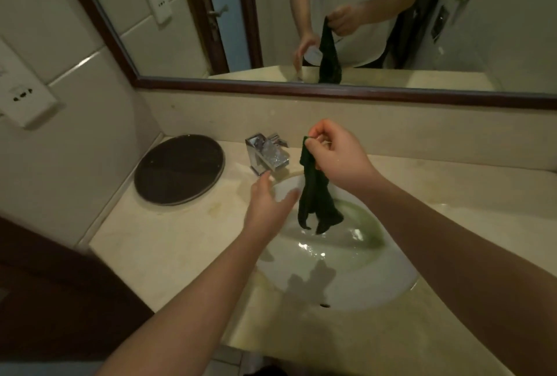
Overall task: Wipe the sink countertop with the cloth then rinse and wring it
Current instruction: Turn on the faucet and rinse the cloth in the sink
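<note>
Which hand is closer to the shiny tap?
The left. The left hand reaches out just below and in front of the tap, its fingers almost at the spout. The right hand is off to the tap's right, pinching the dark cloth over the sink.

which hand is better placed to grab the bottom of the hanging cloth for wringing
Left. The left hand is open and empty, low over the white sink basin, right beside the dangling lower part of the dark green cloth. The right hand is pinching the cloth's top edge.
</note>
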`<act>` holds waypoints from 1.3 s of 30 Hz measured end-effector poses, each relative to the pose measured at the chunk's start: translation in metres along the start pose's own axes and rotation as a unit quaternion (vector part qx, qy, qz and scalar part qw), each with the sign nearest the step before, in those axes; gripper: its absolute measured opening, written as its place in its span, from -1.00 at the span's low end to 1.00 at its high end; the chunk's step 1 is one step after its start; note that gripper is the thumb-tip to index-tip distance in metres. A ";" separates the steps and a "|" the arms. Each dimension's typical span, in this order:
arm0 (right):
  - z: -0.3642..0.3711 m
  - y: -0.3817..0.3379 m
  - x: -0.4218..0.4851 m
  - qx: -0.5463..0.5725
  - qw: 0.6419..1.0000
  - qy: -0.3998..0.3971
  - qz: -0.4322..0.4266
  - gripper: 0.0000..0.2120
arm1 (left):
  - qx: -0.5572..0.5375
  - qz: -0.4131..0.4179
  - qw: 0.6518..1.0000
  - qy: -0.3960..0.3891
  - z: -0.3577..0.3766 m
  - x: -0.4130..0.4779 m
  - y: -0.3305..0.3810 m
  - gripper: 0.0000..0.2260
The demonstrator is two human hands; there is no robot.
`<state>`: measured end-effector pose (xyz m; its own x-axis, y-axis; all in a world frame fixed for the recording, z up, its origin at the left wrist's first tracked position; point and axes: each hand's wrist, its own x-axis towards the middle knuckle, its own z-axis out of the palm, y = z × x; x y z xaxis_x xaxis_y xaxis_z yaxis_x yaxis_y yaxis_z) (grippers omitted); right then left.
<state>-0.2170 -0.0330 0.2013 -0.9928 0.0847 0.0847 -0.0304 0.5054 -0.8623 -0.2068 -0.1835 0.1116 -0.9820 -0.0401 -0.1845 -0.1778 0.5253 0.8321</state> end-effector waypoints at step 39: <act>0.115 0.100 0.173 -0.270 0.961 0.007 0.058 -0.78 | -0.545 -0.359 0.738 -0.172 0.047 0.170 -0.041 -0.90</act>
<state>-0.4055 -0.0667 0.0719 -0.9843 0.1760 0.0132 0.1479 0.8636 -0.4819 -0.3638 -0.1717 0.0216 -0.5691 0.3415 -0.7480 -0.7741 -0.5292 0.3474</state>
